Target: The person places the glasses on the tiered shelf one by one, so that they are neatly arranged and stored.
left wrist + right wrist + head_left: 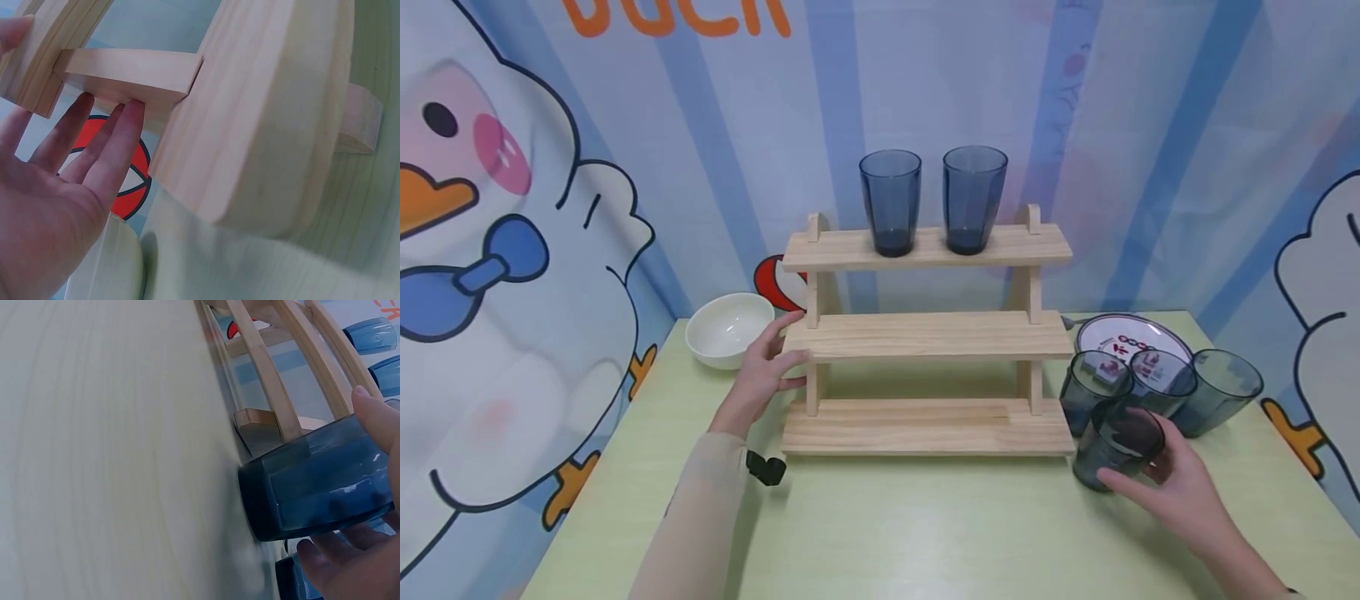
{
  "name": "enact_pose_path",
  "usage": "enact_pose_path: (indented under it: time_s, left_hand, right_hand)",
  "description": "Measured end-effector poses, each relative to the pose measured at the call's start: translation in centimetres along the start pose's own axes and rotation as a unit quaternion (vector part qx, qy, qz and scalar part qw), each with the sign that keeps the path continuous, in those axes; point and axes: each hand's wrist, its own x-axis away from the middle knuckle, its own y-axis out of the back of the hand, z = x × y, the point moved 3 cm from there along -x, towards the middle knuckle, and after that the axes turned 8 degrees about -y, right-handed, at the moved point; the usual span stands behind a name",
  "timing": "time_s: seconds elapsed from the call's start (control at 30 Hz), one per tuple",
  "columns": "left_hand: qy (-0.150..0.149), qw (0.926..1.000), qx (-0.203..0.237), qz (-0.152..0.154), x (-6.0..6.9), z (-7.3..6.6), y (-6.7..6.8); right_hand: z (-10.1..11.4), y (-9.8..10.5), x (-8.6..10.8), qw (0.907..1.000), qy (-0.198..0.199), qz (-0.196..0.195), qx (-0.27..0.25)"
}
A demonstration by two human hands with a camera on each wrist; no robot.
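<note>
A three-tier wooden display rack [928, 335] stands on the table. My left hand [765, 371] holds its left end at the middle shelf; the left wrist view has the fingertips on an upright [125, 75] and the thumb at a board's edge. At the rack's right front corner, my right hand [1180, 487] grips a dark blue-grey drinking glass [1116, 446] round its side. That glass [319, 481] is upright, its base at or just above the table. Three similar glasses [1221, 392] stand close behind it. Two more glasses [891, 204] stand upright on the top shelf.
A white bowl [728, 331] sits left of the rack, beside my left hand. Behind the right-hand glasses lies a patterned plate [1133, 329], partly hidden by them. A cartoon-printed curtain [737, 150] hangs behind the pale table [940, 533].
</note>
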Motion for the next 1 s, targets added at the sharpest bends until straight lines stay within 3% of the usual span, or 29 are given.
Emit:
enact_pose_path:
  time_s: [0.63, 1.0]
  left_hand:
    - [-0.011, 0.9999, 0.002, 0.006, -0.1, 0.1, 0.0]
    - [-0.006, 1.0000, 0.003, 0.005, -0.1, 0.3, 0.2]
  right_hand:
    - [-0.6, -0.1, 0.5, 0.9983, -0.036, -0.025, -0.039]
    - [-0.2, 0.2, 1.1, 0.9984, -0.016, -0.030, -0.045]
